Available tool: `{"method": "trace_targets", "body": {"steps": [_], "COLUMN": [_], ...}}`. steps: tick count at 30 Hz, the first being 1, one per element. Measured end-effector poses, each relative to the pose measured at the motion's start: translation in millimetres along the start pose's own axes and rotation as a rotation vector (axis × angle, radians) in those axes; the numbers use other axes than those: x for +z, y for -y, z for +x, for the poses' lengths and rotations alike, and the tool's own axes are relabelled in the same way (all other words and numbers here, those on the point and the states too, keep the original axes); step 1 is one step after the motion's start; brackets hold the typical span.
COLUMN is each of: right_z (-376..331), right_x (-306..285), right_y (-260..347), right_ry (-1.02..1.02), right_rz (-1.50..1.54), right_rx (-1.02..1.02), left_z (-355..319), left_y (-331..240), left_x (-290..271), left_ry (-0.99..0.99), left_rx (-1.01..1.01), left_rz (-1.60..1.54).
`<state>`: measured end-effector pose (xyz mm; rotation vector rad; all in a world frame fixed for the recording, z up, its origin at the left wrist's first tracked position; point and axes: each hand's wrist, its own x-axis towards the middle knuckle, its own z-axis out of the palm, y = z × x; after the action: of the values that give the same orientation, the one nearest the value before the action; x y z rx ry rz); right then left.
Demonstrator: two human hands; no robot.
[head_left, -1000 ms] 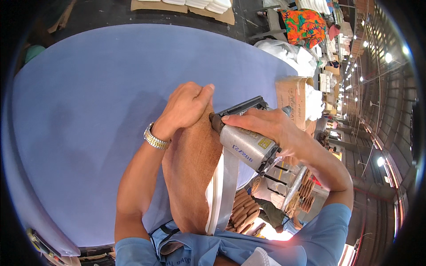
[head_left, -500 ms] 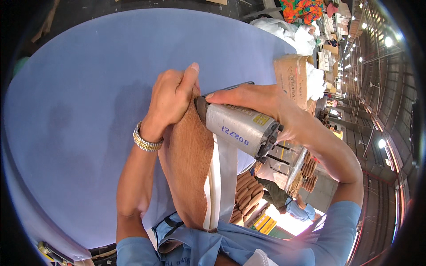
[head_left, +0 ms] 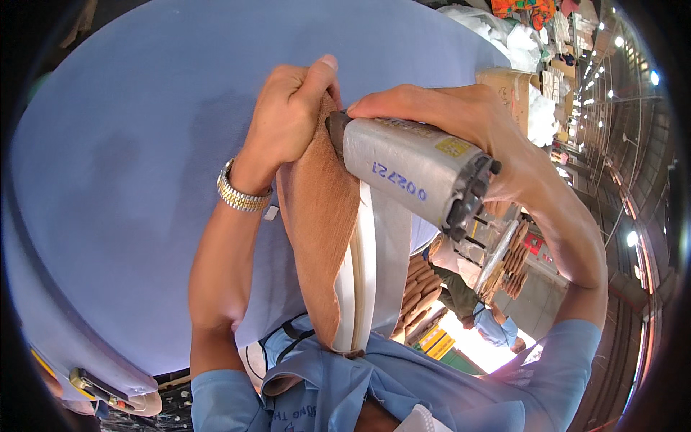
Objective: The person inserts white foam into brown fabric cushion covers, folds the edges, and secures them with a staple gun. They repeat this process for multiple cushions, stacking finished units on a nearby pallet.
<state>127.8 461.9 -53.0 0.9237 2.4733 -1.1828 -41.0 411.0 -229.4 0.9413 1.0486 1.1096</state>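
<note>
My left hand [head_left: 286, 119], with a metal watch above the wrist, is closed on the top edge of a brown fabric cover [head_left: 322, 230]. The fabric lies over a curved piece with a pale rim [head_left: 366, 266], whose near end rests against my shirt. My right hand [head_left: 461, 119] grips a silver staple gun [head_left: 403, 169], its thumb along the top near the nose. The nose meets the fabric edge just right of my left fingers. Fabric and hand hide the exact contact point. My right fingers are mostly hidden behind the tool.
A large blue-covered rounded table [head_left: 144, 93] spreads beneath and beyond my hands, with a small white scrap [head_left: 271, 213] on it. At right are a cardboard box [head_left: 500, 83], white plastic bags [head_left: 522, 45], stacked brown pieces [head_left: 419, 288] and another person [head_left: 497, 327].
Both hands, the staple gun and the fabric edge sit higher in the view, and the staple gun appears slightly larger. The table has shifted up too. Both grips stay the same.
</note>
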Motion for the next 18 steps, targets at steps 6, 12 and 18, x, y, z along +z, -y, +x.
{"method": "trace_targets", "body": {"steps": [6, 12, 18], "right_z": [-5, -68, -161], "right_x": [14, 59, 184], "right_y": [4, 56, 13], "right_ry": [-0.135, -0.326, -0.661], "right_rz": [-0.063, -0.154, 0.08], "right_rx": [-0.159, -0.006, 0.274], "left_z": [-8, -25, -74], "left_y": [-3, 5, -94], "left_x": [-5, -14, -24], "left_ry": [0.033, -0.056, -0.215], "left_rx": [0.007, -0.033, 0.016], "left_rz": [-0.02, -0.152, -0.235]}}
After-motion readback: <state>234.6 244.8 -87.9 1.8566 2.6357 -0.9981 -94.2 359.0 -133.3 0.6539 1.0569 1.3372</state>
